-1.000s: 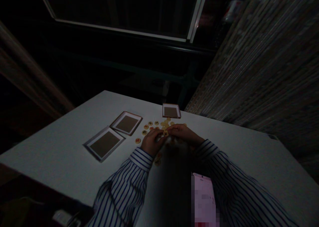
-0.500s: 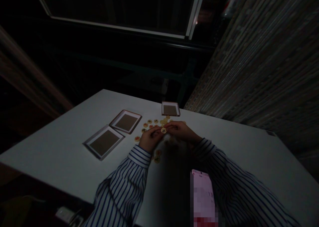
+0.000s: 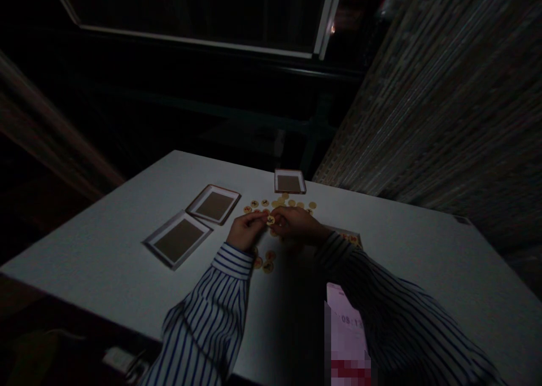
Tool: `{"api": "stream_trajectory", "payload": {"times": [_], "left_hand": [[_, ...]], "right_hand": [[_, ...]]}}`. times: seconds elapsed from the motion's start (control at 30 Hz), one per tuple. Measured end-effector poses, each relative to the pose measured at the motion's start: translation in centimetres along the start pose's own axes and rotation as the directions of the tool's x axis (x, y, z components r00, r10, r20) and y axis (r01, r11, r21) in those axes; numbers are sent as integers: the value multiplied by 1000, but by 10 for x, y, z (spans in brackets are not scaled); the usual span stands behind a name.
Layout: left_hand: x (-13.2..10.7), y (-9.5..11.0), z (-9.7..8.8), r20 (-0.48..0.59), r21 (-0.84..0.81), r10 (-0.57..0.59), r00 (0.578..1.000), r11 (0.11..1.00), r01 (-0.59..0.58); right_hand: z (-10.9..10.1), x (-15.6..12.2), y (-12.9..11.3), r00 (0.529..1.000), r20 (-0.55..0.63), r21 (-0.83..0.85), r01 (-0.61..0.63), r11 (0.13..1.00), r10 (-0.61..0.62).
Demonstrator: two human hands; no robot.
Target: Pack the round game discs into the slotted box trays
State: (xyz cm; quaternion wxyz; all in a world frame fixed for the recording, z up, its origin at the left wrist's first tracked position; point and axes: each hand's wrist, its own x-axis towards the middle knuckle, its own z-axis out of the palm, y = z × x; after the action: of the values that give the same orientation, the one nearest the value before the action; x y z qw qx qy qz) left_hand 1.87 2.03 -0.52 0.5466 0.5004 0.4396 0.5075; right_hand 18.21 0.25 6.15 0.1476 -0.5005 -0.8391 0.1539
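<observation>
A round xiangqi piece (image 3: 270,220) with a dark character on its pale face is held up between my two hands over the middle of the table. My left hand (image 3: 244,231) pinches its left side with the fingertips. From the other side, my right hand (image 3: 300,224) has its curled fingers against it. More xiangqi pieces lie around the hands: a red-marked piece (image 3: 248,210) and a dark-marked piece (image 3: 265,202) beyond them, and another dark-marked piece (image 3: 267,267) nearer me. Some pieces are hidden under my hands.
Two shallow box halves (image 3: 209,187) (image 3: 148,242) lie at the left, and a smaller open box (image 3: 290,192) stands at the far edge. Under my right forearm sits a tray (image 3: 359,240) with red-marked pieces. A lit phone (image 3: 345,312) is close to me on the white table (image 3: 105,239).
The held piece has shifted slightly left with my hands. My right hand has moved left and its fingers are more curled. The tray beside my right forearm now shows.
</observation>
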Motion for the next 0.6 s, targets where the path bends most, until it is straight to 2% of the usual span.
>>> {"api": "stream_trajectory", "payload": {"times": [0.13,0.2,0.43,0.6], "left_hand": [[5,3,-7,-227,111,71,971,993,-47],[7,2,-11,-287,127,72,955,991,-37],[6,-1,-10,-207,355,205,957,927,-122],[3,1,-8,-161,447,267,950,878,-171]], "right_hand": [[13,1,-1,997,41,-153,69,986,-63],[20,2,-2,991,80,-243,125,962,-108],[38,1,1,982,121,-334,175,926,-142],[29,-1,5,984,143,-301,145,942,-105]]}}
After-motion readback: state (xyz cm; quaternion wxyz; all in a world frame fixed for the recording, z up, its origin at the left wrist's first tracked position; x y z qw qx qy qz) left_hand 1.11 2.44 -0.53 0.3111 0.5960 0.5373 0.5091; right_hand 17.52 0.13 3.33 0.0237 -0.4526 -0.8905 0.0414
